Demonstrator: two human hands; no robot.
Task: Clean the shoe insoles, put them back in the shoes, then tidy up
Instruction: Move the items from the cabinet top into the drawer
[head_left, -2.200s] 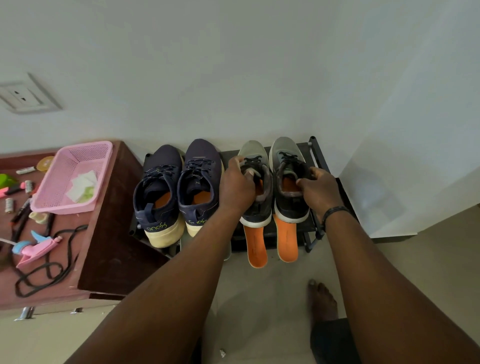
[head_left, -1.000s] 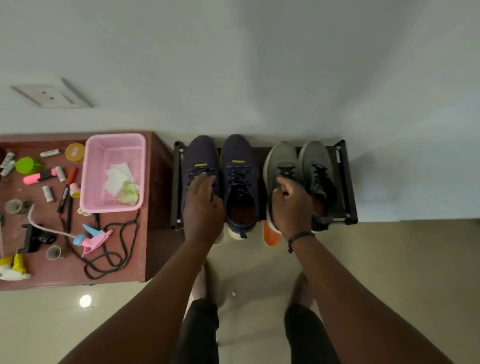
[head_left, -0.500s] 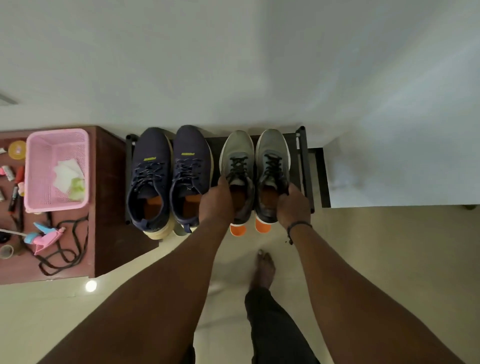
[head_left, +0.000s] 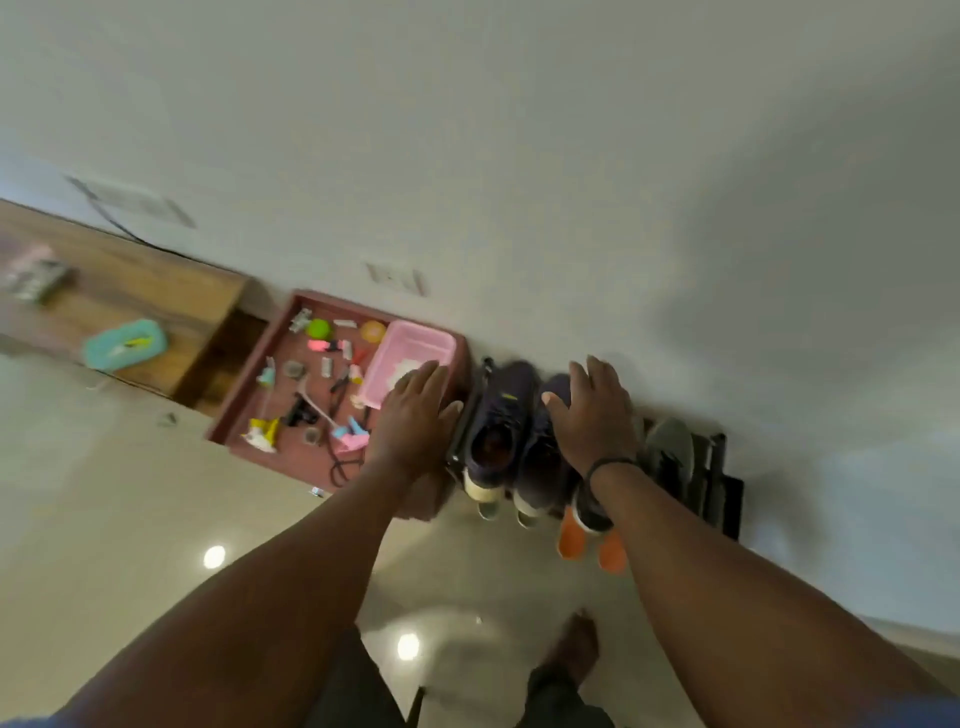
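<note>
The view is tilted and blurred. A pair of navy shoes (head_left: 501, 421) and a pair of grey shoes (head_left: 670, 457) stand side by side on a black shoe rack (head_left: 719, 478) against the wall. Two orange insole ends (head_left: 589, 543) stick out below the grey pair. My left hand (head_left: 415, 415) hovers with fingers spread over the near corner of the pink basket (head_left: 415, 345), holding nothing. My right hand (head_left: 595, 415) is spread flat above the right navy shoe and hides part of it; it holds nothing.
A low red-brown table (head_left: 291, 452) left of the rack carries small bottles, markers, a pink spray nozzle (head_left: 350, 436) and a black cord. A wooden shelf with a teal case (head_left: 124, 345) lies further left. My bare foot (head_left: 574, 649) stands on the glossy floor.
Both hands have let go of the grey shoes and moved left, fingers spread. The camera has swung left and tilted, bringing the wooden shelf into view.
</note>
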